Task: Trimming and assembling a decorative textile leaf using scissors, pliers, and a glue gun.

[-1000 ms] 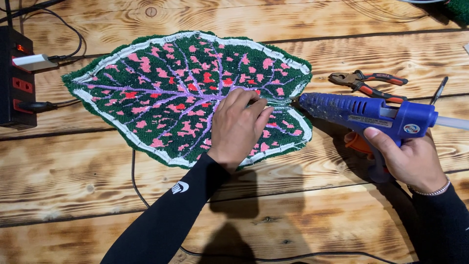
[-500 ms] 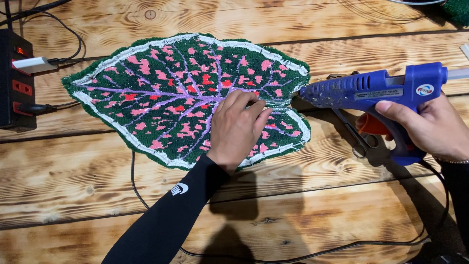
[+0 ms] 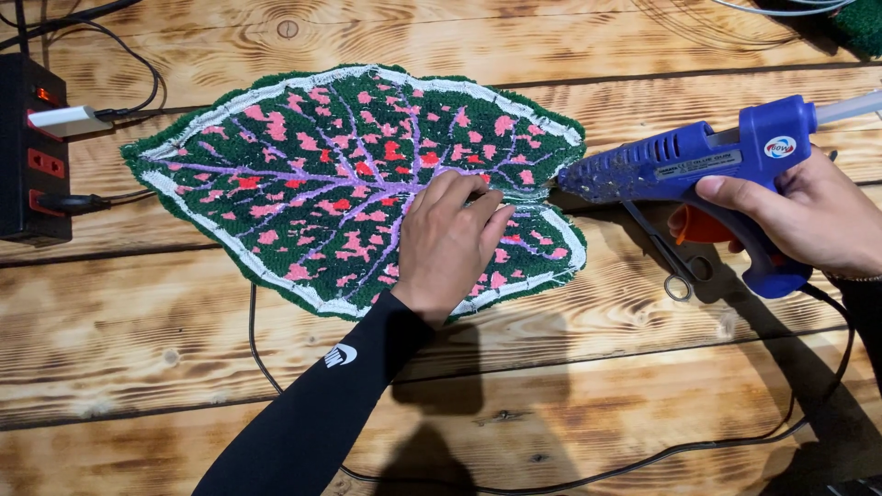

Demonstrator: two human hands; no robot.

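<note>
Left hand (image 3: 447, 241) pressing flat on a leaf-shaped tufted rug (image 3: 354, 184), right hand (image 3: 808, 220) gripping a blue glue gun (image 3: 684, 165).

Fingers of the left hand lie spread and released, palm down, on the right part of the rug, holding nothing; the rug lies flat on the wooden bench (image 3: 570, 367), its green pile marked with pink and red spots, purple veins and a white border. Right hand is closed around the gun's handle, and the gun's nozzle points left, just at the rug's right edge beside the left fingertips. Under the gun a thin wire stand (image 3: 675, 266) hangs down toward the bench. At the far left stands a black power strip (image 3: 28, 156) with plugs in it, and a dark cord (image 3: 276, 386) runs across the planks below the rug.
</note>
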